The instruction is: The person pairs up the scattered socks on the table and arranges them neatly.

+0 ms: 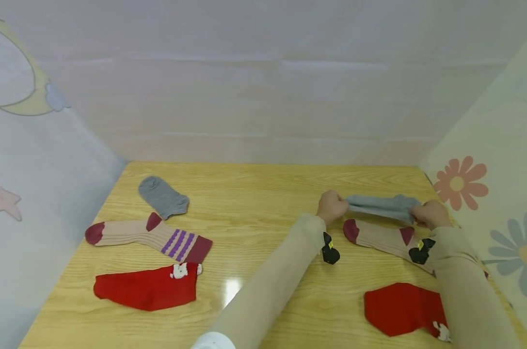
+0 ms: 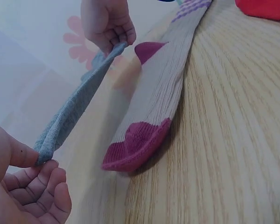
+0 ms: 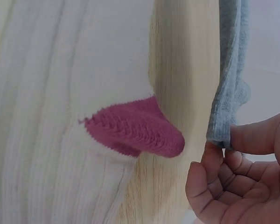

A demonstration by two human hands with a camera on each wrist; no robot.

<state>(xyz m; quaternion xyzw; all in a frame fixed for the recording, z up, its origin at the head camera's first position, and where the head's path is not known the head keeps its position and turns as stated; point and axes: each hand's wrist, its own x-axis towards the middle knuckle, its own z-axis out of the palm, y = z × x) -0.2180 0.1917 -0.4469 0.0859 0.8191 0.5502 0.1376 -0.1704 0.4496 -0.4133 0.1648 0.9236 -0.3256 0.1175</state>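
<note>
A grey ankle sock [image 1: 376,205] is stretched between both hands above the right back part of the table. My left hand [image 1: 331,207] pinches one end between thumb and fingers; my right hand [image 1: 432,214] pinches the other, the ribbed cuff seen in the right wrist view [image 3: 219,126]. Just in front of it lies a beige sock [image 1: 378,236] with maroon toe and heel, partly hidden by the right wrist. In the left wrist view that beige sock [image 2: 154,88] lies flat on the wood, apart from the grey sock [image 2: 79,100].
On the left lie another grey ankle sock [image 1: 163,197], a beige sock with purple stripes [image 1: 147,235] and a red sock [image 1: 147,288]. A second red sock [image 1: 403,308] lies at front right, partly behind the right sleeve. Printed cloth walls [image 1: 263,97] border the wooden table [image 1: 263,194].
</note>
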